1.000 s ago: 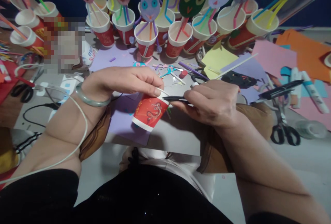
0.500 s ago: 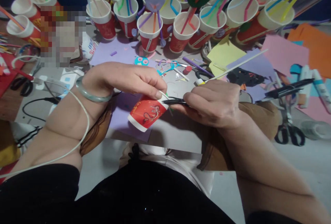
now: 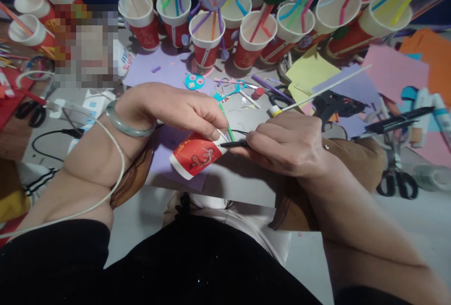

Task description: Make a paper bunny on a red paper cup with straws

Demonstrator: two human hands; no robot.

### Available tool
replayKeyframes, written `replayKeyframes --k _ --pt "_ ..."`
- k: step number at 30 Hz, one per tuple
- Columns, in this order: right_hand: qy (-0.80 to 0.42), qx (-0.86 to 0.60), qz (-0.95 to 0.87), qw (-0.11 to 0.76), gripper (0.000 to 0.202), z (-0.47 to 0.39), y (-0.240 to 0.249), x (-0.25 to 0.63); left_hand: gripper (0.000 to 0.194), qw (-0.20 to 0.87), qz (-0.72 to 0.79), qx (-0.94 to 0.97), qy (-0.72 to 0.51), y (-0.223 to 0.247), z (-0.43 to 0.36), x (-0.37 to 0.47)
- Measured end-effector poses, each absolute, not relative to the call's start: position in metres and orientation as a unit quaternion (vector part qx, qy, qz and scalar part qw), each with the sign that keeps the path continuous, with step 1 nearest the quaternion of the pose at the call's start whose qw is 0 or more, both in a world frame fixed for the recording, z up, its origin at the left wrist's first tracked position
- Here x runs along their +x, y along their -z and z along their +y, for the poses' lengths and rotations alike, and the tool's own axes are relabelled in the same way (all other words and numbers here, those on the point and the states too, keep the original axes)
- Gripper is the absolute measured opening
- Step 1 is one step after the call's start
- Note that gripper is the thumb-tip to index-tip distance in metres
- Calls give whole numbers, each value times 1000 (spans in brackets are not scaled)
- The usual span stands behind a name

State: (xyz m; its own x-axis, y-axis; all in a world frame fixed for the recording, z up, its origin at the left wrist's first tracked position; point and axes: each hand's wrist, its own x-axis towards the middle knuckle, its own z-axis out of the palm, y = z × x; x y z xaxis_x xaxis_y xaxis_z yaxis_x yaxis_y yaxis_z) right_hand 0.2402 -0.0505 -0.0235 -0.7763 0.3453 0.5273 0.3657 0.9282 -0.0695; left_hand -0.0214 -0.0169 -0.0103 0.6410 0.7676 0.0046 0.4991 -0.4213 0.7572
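Tilted on its side, a red paper cup (image 3: 195, 155) with a dragon print is gripped near its rim by my left hand (image 3: 190, 112), fingers closed over the top. My right hand (image 3: 287, 143) is closed around scissors (image 3: 232, 144), the handles hidden inside the fist. Their dark blades stand apart at the cup's rim, one in front of the white edge. A green straw (image 3: 227, 124) shows beside the rim, between my hands. What lies inside the cup is hidden from me.
Several red paper cups (image 3: 249, 56) with straws and paper faces line the back. A blue paper face (image 3: 194, 82), scraps and a long pale stick (image 3: 327, 88) lie ahead. To the right are a black glue gun (image 3: 342, 105), markers and other scissors (image 3: 396, 183). A white cable (image 3: 118, 143) crosses my left arm.
The scissor blades have spread wider at the rim. The cup has shifted slightly left, and more of the green straw shows. My view has moved a little.
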Motion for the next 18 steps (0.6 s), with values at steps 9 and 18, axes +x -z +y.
replayKeyframes --k 9,18 --pt "37 -174 -926 333 43 -49 32 242 49 607 245 755 36 -23 -2 -3" --pt "-170 -388 -776 468 37 -51 29 233 41 528 322 762 -192 -16 -3 4"
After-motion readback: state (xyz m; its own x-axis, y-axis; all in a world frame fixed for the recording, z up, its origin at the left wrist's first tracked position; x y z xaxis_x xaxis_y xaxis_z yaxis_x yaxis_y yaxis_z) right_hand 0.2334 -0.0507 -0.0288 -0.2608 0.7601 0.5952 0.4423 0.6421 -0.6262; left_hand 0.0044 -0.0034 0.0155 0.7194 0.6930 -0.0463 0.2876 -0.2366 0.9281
